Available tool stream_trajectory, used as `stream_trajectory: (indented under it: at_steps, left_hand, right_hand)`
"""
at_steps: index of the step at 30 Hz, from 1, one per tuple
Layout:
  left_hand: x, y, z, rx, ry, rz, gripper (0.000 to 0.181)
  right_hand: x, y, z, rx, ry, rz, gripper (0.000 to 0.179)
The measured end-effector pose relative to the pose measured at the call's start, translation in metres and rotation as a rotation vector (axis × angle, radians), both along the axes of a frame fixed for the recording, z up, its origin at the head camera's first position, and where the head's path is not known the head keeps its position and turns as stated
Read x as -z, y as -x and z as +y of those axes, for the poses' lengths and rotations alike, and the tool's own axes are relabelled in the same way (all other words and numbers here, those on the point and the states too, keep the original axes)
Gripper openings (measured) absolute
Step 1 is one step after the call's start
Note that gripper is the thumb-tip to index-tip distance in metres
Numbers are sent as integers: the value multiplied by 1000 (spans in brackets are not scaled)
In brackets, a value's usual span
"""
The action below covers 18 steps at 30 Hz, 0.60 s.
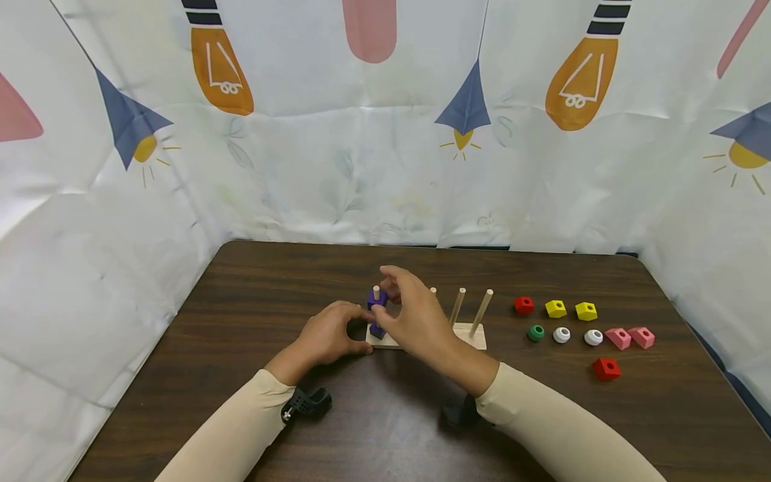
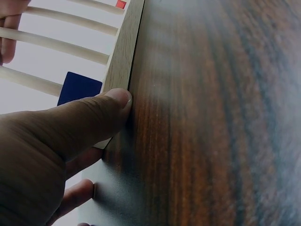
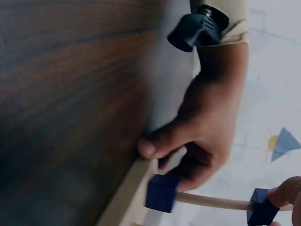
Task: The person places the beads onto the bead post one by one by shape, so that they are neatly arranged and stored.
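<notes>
A wooden peg stand [image 1: 478,337] with several upright dowels lies on the table. My left hand [image 1: 328,335] grips its left end, the thumb [image 2: 110,106] pressed against the front edge of the base. One dark blue block [image 3: 161,193] sits low on the leftmost peg, at the base. A second dark blue block [image 3: 262,207] is around the same peg near its top, apart from the lower one. My right hand [image 1: 418,325] pinches this upper block with thumb and fingers, partly hiding the middle pegs in the head view.
On the right of the table lie red blocks [image 1: 523,306], yellow blocks [image 1: 555,308], a green ring-like bead [image 1: 535,333], white beads [image 1: 561,335] and pink blocks [image 1: 618,338]. Another red block [image 1: 606,369] lies nearer the front. A printed curtain [image 1: 373,167] hangs behind the table [image 1: 271,281].
</notes>
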State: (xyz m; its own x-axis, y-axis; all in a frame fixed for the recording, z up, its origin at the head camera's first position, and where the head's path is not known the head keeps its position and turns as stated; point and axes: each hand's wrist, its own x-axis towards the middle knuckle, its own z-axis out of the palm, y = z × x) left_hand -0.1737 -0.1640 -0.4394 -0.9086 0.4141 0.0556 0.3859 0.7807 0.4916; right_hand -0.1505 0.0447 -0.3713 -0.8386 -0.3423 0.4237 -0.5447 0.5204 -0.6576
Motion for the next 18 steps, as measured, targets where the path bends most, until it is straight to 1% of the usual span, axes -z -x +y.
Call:
stream_trajectory:
  at_steps: [3, 7, 10, 13, 18]
  left_hand:
    - [0, 1, 0, -2, 0, -2, 50]
    - [0, 1, 0, -14, 2, -3, 48]
    - [0, 1, 0, -21, 3, 2, 46]
    - [0, 0, 1, -26, 4, 1, 46]
    - [0, 0, 1, -25, 7, 5, 48]
  right_hand:
    - [9, 1, -1, 9, 60, -22, 80]
    - [20, 1, -3, 30, 117, -89, 95]
    - [25, 0, -5, 44, 135, -132, 99]
    - [30, -1, -6, 64, 129, -162, 102]
    - [40, -2, -6, 73, 114, -180, 103]
